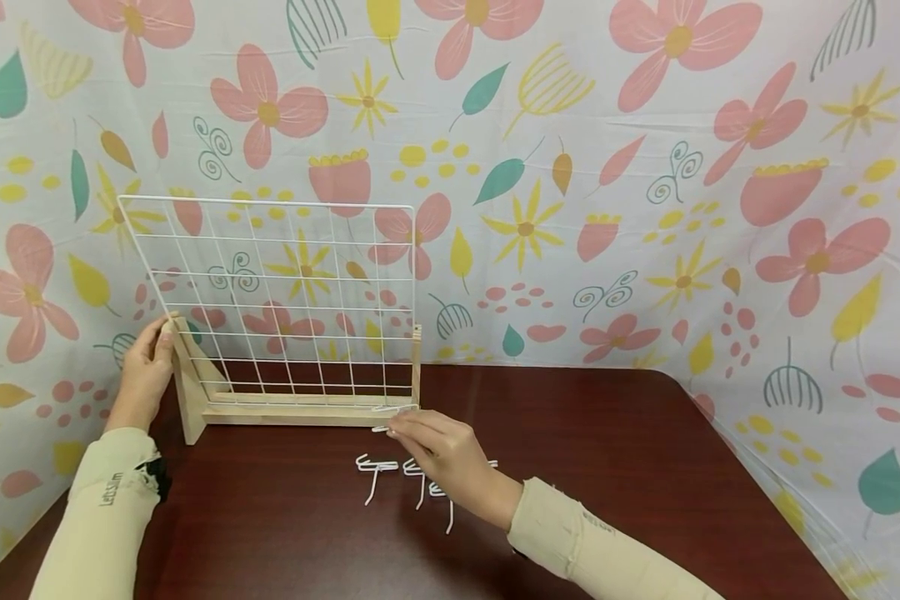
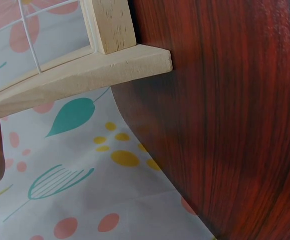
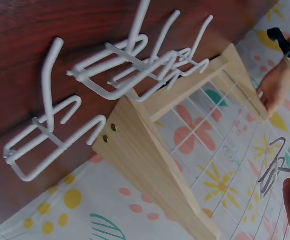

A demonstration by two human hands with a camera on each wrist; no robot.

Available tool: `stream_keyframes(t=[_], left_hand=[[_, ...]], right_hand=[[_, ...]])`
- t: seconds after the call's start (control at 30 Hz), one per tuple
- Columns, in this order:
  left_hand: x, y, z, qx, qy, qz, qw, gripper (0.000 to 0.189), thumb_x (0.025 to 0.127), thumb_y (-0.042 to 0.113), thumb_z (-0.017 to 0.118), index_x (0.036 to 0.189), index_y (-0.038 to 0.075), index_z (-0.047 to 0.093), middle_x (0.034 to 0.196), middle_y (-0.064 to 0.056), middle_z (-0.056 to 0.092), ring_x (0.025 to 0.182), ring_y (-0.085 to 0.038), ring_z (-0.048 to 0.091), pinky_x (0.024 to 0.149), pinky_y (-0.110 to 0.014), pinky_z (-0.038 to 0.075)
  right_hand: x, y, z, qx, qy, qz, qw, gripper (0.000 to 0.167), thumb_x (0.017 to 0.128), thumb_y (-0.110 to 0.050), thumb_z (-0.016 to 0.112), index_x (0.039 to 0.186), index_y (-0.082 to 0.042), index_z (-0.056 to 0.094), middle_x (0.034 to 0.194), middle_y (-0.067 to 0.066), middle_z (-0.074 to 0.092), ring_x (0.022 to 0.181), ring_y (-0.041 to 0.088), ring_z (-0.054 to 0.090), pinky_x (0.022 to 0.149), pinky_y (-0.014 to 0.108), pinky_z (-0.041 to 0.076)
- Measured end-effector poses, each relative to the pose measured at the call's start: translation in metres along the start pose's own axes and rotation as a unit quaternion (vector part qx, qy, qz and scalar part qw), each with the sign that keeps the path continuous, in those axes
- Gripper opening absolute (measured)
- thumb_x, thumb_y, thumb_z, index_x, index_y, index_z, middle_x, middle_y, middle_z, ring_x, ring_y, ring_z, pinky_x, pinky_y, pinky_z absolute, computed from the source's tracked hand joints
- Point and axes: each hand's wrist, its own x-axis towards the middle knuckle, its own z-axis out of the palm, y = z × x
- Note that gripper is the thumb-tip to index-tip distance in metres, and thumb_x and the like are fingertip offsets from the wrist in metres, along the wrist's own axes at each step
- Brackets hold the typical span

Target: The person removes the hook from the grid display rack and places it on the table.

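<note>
A white wire grid panel [image 1: 266, 202] stands upright in a light wooden stand [image 1: 189, 392] on the table. My left hand [image 1: 144, 371] holds the top of the stand's left side piece, thumb at the front and the other fingers partly hidden. In front of the stand's right end, my right hand [image 1: 446, 457] pinches a white wire hook [image 3: 269, 176] by its straight prong. That hook's bent ends point away from the fingers, near the grid's lower right corner in the head view. Below the right hand lie several more white wire hooks [image 1: 377, 467], one partly covered by it.
The dark red-brown table [image 1: 607, 467] has a rounded far right corner. Behind it hangs a white curtain [image 1: 540, 317] printed with flowers and leaves. Two brass-coloured screw heads show on the stand's side piece [image 3: 145, 175] in the right wrist view.
</note>
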Motion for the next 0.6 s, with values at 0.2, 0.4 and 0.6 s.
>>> stream_keyframes(t=[0.2,0.4,0.6], left_hand=[[0.0,0.0,0.001,0.001,0.004,-0.001,1.0,0.053,0.105,0.033,0.033,0.15,0.005,0.032,0.146,-0.005,0.038,0.126,0.001,0.035,0.095,-0.003,0.03],[0.0,0.0,0.001,-0.005,0.002,-0.001,1.0,0.053,0.105,0.034,0.033,0.15,0.006,0.032,0.146,-0.006,0.039,0.126,0.0,0.035,0.095,-0.004,0.031],[0.0,0.001,0.0,-0.005,0.001,-0.006,1.0,0.053,0.104,0.035,0.032,0.15,0.007,0.032,0.147,-0.008,0.037,0.127,-0.002,0.035,0.095,-0.004,0.031]], right_hand=[[-0.007,-0.001,0.0,-0.008,-0.012,-0.008,0.9999,0.018,0.08,-0.001,0.076,0.098,-0.003,0.074,0.094,0.006,0.072,0.09,0.017,0.068,0.085,0.021,0.051],[-0.012,-0.002,-0.001,-0.01,-0.019,-0.017,0.9996,0.015,0.08,-0.002,0.076,0.095,-0.002,0.074,0.091,0.005,0.072,0.088,0.017,0.069,0.085,0.021,0.051],[-0.017,-0.004,-0.001,-0.023,-0.035,-0.039,0.9984,0.017,0.079,-0.002,0.076,0.096,-0.002,0.074,0.091,0.003,0.071,0.087,0.015,0.068,0.084,0.021,0.052]])
